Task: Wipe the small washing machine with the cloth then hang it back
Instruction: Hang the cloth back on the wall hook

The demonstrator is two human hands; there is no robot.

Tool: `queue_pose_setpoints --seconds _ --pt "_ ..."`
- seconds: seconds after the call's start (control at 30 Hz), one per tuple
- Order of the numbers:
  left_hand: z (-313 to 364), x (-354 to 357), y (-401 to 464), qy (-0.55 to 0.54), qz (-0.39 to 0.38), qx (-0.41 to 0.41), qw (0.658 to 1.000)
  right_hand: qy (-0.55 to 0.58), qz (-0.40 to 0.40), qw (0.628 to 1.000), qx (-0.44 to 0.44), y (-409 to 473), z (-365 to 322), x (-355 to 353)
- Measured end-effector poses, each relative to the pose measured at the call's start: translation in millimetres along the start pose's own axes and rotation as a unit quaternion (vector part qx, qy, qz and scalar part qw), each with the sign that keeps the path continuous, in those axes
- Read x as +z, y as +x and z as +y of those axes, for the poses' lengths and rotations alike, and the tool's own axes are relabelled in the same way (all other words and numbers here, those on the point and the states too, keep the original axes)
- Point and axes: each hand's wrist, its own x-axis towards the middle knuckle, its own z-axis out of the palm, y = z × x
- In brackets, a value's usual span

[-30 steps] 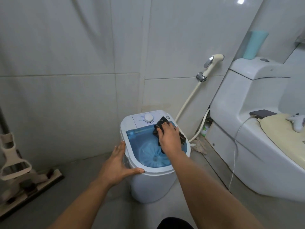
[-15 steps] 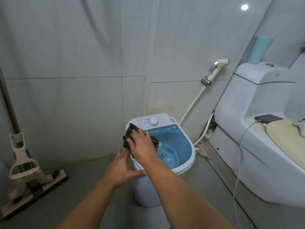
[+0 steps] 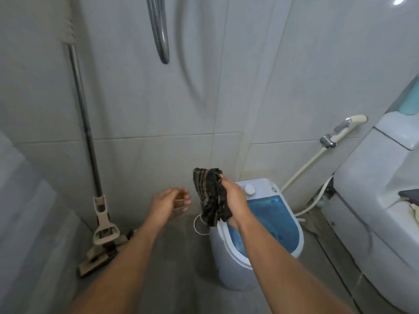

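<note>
The small white washing machine (image 3: 229, 268) with a blue translucent lid and a white dial stands on the floor near the wall corner. My right hand (image 3: 233, 198) is raised above its left rim and grips a dark striped cloth (image 3: 210, 198), which hangs bunched in the air. My left hand (image 3: 169, 203) floats to the left of the cloth, fingers apart and curled, touching nothing. My right forearm crosses over the machine's lid.
A mop (image 3: 99, 223) leans against the left wall with its head on the floor. A shower hose (image 3: 159, 30) hangs on the wall above. A bidet sprayer (image 3: 342, 130) is mounted right of the machine, beside the toilet (image 3: 371, 211).
My right hand lifted the cloth off the machine's rim into the air. My left hand let go of the machine and rose beside the cloth. The view tilted up and left.
</note>
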Motion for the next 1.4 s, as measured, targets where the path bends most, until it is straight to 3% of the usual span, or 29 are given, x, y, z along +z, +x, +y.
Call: queue_pose_setpoints --seconds 0.1,0.23,0.4,0.53,0.7,0.87,1.03,1.27,1.4 --pt "83 -8 -45 -0.039 -0.035 -0.050 0.997 -0.015 -0.039 0.999 0.005 -29 -31 53" --pt "168 -28 -103 -0.072 -0.007 -0.104 0.992 -0.071 -0.095 0.993 0.013 -82 -78 119" --pt "250 -72 -172 -0.099 0.043 -0.153 0.982 -0.149 -0.089 0.984 0.039 -149 -147 207" --pt "317 -120 -217 -0.110 0.036 -0.155 0.981 -0.144 -0.111 0.981 0.073 -172 -195 275" --pt "399 -167 -256 -0.086 0.032 -0.109 0.990 -0.156 -0.160 0.970 0.093 -185 -243 353" --pt "458 -199 -280 -0.038 0.072 -0.054 0.995 -0.249 -0.174 0.953 0.023 -192 -286 415" --pt "501 -220 -287 -0.045 0.101 0.007 0.994 -0.259 -0.263 0.929 0.001 -199 -318 462" --pt "546 -248 -277 -0.034 0.194 0.066 0.978 -0.323 -0.225 0.913 -0.108 -176 -356 504" --pt "578 -261 -261 0.069 0.251 0.140 0.955 -0.367 -0.218 0.882 -0.199 -156 -378 527"
